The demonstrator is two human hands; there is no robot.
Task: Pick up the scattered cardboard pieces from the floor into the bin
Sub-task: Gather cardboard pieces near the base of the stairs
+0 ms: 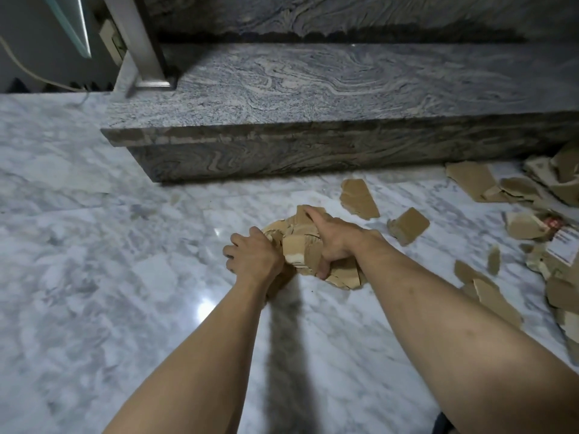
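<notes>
Here a bundle of torn brown cardboard pieces (pixel 305 245), ragged-edged and corrugated, sits clamped between both hands above the glossy white marble floor (pixel 94 245). The left hand (pixel 255 256) curls round its left side; the right hand (pixel 335 238) grips its top. Loose scraps (pixel 358 198) litter the floor's right edge, below a swirled grey granite step (pixel 313 89).

Left of the two hands, the white-grey veined marble floor (pixel 94 245) lies open out to its left edge. Ahead, the dark swirled granite step (pixel 313 151) walls off the far side; a grey metal post (pixel 138 42) stands on its left end. Toward the floor's right edge, torn brown cardboard pieces (pixel 358 198) crowd the way, thickest at the far right corner against the step.
</notes>
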